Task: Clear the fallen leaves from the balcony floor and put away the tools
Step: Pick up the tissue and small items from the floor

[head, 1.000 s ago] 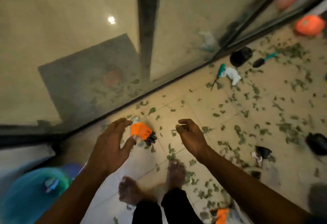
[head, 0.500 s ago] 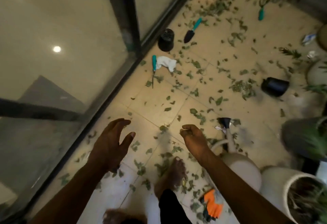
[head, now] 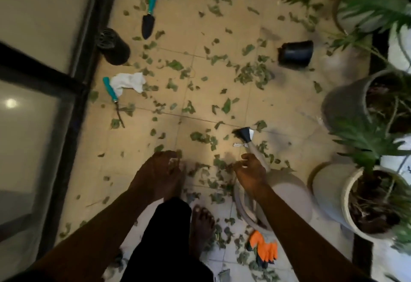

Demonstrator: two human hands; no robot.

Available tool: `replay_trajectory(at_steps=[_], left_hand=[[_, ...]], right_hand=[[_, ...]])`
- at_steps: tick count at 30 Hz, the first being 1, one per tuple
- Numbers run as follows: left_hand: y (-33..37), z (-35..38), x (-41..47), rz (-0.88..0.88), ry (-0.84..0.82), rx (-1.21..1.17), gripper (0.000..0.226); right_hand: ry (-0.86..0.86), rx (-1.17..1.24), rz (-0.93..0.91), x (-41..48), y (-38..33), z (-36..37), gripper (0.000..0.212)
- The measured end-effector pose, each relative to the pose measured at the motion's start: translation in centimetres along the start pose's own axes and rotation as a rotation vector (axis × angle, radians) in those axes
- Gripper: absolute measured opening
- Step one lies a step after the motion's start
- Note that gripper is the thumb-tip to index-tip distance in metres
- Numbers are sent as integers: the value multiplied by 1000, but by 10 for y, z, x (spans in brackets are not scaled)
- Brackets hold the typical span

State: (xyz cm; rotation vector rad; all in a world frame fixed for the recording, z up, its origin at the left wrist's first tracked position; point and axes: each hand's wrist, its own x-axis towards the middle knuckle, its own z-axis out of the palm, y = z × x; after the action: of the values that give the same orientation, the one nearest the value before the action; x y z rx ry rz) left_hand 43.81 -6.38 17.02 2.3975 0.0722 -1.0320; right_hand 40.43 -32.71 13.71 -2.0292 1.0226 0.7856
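Left hand (head: 159, 171) and right hand (head: 250, 173) hover low centre, fingers loosely curled, holding nothing. Green fallen leaves (head: 253, 74) scattered all over beige tiled floor (head: 278, 108). Teal-handled black trowel (head: 148, 19) at 11 o'clock; teal-handled thin weeder (head: 112, 93) at 10, touching white cloth (head: 129, 81). Orange-black gloves (head: 264, 250) at 5.

L forearm (head: 106, 221) & R forearm (head: 295, 223) reach fwd/down, bare. L hand (head: 159, 171) palm down, fingers loosely curled, blurry, nothing held. R hand (head: 249, 173) loosely curled, thumb near index, holds nothing.
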Motion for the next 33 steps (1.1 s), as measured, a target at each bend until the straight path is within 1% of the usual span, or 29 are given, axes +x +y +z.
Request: replay_trajectory(at_steps=[3,5,7,9,11,12,14,15,17,19,22,25,28,30,31,33], left_hand=[[22,33,53,111,-113,115,46],[33,56,91,194,-168,198,47],[42,78,126,278,-167,223,46],[49,101,159,299,-137,235,45],[56,118,184,314,-125,270,46],[61,126,193,323,-145,294,47],[67,139,208,307,-160,304,46],[69,143,215,269,-159,285,45],[70,150,223,198,-145,251,44],[69,155,229,173,-137,259,43],[80,167,234,190,-125,258,41],[91,188,243,331,-126,315,47],[98,215,259,470,-154,388,63],[103,235,268,546,-179,427,75],[106,244,271,595,-189,487,79],[105,259,281,704,-183,597,78]], right_hand=[[38,-52,-18,40,24,-5,46],[92,-84,-15,71,46,-6,54],[136,-220,-42,101,64,-3,58],[147,-373,-103,132,80,0,50],[53,-516,-140,153,91,5,40],[-18,-592,-134,161,97,10,39],[-110,-723,-125,173,108,16,46],[-125,-739,-126,175,113,17,49],[-90,-714,-149,174,120,13,51],[-1,-681,-145,170,128,5,49],[110,-549,-27,164,145,-12,52],[145,-484,67,165,164,-21,68],[119,-454,120,179,173,-23,74],[99,-435,109,188,176,-21,72],[109,-423,89,192,177,-20,69],[161,-436,56,197,178,-16,61]])
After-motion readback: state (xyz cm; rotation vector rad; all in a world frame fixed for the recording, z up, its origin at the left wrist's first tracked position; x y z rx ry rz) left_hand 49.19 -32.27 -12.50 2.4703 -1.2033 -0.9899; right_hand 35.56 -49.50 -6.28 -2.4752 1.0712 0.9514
